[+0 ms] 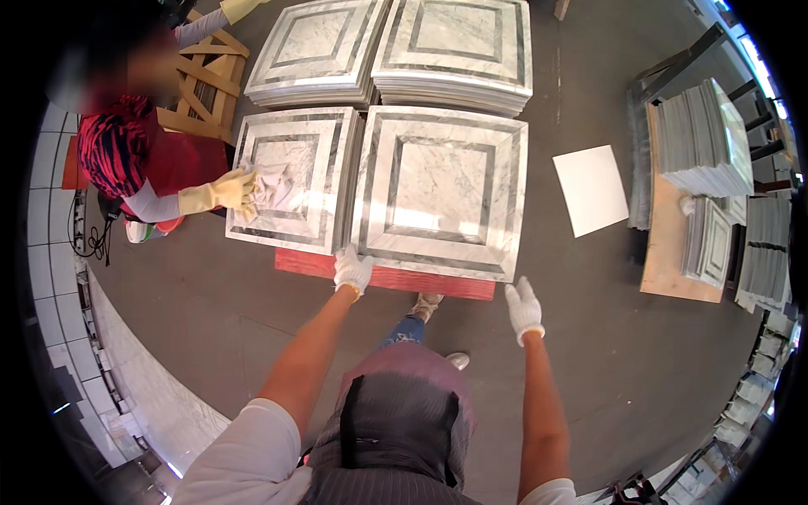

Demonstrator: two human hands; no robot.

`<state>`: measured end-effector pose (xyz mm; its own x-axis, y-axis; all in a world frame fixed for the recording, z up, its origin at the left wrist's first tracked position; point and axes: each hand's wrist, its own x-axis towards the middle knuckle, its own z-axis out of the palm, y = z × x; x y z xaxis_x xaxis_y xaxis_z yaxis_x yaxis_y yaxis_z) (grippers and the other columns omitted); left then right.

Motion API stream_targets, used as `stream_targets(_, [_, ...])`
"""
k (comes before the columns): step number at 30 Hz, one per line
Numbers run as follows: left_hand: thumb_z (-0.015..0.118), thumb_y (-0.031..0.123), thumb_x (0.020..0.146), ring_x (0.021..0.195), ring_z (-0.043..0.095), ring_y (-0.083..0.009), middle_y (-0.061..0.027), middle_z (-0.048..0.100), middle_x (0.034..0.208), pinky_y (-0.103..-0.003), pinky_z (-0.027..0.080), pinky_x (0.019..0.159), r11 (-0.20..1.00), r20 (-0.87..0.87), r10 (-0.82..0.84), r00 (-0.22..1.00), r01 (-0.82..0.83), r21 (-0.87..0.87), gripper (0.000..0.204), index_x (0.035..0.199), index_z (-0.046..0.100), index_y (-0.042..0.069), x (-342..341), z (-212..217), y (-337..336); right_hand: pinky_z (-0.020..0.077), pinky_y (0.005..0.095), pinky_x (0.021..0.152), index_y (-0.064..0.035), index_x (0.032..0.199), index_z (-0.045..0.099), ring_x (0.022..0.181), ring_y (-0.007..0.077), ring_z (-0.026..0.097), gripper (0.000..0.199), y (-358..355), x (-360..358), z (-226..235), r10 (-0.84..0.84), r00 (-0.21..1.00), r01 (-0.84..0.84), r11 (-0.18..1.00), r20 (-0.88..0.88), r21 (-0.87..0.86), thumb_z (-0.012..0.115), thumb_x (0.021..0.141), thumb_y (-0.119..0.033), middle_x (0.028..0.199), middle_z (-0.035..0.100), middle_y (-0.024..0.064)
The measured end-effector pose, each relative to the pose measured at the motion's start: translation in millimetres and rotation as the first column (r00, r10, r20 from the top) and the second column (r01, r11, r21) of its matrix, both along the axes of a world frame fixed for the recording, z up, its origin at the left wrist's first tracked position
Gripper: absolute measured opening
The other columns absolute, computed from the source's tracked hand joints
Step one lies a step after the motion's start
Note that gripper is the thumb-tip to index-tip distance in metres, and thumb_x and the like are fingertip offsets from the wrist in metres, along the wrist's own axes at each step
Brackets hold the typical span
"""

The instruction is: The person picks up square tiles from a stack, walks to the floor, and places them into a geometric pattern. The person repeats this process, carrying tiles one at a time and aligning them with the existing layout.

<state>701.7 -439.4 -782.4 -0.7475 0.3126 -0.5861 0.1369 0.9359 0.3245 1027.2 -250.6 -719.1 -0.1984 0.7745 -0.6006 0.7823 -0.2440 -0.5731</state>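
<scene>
A square marble tile (pixel 442 181) with grey inlaid frames tops the near right stack. My left hand (pixel 353 271), in a white knit glove, touches its near left corner with the fingers stretched out. By the near right corner is my right hand (pixel 525 310), gloved the same way, its fingers extended and nothing in them. Left of this stack lies another framed marble tile (pixel 290 181) on its own stack. A co-worker's yellow-gloved hand (pixel 223 194) presses a pale cloth (pixel 273 185) onto that one.
Two more tile stacks (pixel 316 42) stand behind. A red wooden base (pixel 387 278) sticks out under the near stacks. A white sheet (pixel 592 190) lies on the floor at right, before racked slabs (pixel 699 139). A wooden crate (pixel 206 84) and cables (pixel 97 240) are at left.
</scene>
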Motion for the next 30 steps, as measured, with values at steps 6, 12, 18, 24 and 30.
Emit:
stream_targets(6, [0.066, 0.030, 0.075, 0.113, 0.047, -0.0415, -0.0232, 0.045, 0.123, -0.049, 0.043, 0.094, 0.995, -0.075, 0.104, 0.992, -0.104, 0.004, 0.055, 0.123, 0.051, 0.006, 10.5, 3.9, 1.3, 0.0365, 0.0357, 0.105, 0.0020, 0.143, 0.033, 0.128, 0.0338, 0.046, 0.071, 17.3, -6.0, -50.7, -0.046, 0.997, 0.047, 0.999, 0.069, -0.004, 0.056, 0.089, -0.039, 0.139, 0.045, 0.0250])
stream_targets(12, [0.068, 0.032, 0.073, 0.117, 0.045, -0.0399, -0.0229, 0.045, 0.125, -0.047, 0.041, 0.098, 0.972, -0.001, 0.233, 0.972, -0.233, -0.001, 0.062, 0.124, 0.051, 0.003, 10.5, 10.2, 5.2, 0.0354, 0.0359, 0.105, 0.0024, 0.143, 0.033, 0.129, 0.0342, 0.045, 0.074, 26.4, -9.0, -50.0, -0.009, 0.998, 0.014, 0.997, 0.069, -0.082, 0.057, 0.088, -0.041, 0.139, 0.045, 0.0245])
stream_targets(18, [0.072, 0.036, 0.074, 0.113, 0.050, -0.0357, -0.0231, 0.045, 0.125, -0.041, 0.041, 0.099, 0.974, 0.118, 0.218, 0.969, -0.223, 0.034, 0.068, 0.127, 0.048, 0.001, 16.1, 6.6, -10.8, 0.0379, 0.0357, 0.102, 0.0035, 0.138, 0.040, 0.124, 0.0332, 0.050, 0.067, 34.5, -7.0, -42.5, -0.021, 0.993, 0.028, 0.998, 0.120, -0.055, 0.058, 0.087, -0.037, 0.133, 0.051, 0.0232])
stream_targets(24, [0.074, 0.032, 0.072, 0.110, 0.051, -0.0332, -0.0219, 0.048, 0.119, -0.039, 0.043, 0.095, 0.904, 0.203, 0.374, 0.905, -0.405, 0.138, 0.063, 0.119, 0.051, -0.003, 16.0, -28.5, -32.6, 0.0437, 0.0337, 0.092, 0.0034, 0.126, 0.054, 0.108, 0.0270, 0.059, 0.054, 44.8, -1.2, -40.3, -0.111, 0.992, 0.118, 0.988, 0.066, -0.098, 0.060, 0.088, -0.035, 0.116, 0.062, 0.0192])
stream_targets(30, [0.077, 0.033, 0.072, 0.103, 0.055, -0.0260, -0.0166, 0.056, 0.112, -0.037, 0.046, 0.089, 0.711, 0.315, 0.598, 0.737, -0.669, 0.214, 0.063, 0.118, 0.052, -0.003, 19.3, -53.8, -32.4, 0.0461, 0.0340, 0.084, 0.0029, 0.114, 0.059, 0.094, 0.0225, 0.060, 0.051, 52.4, -2.8, -36.2, -0.154, 0.982, 0.168, 0.976, 0.106, -0.142, 0.065, 0.086, -0.040, 0.101, 0.065, 0.0143])
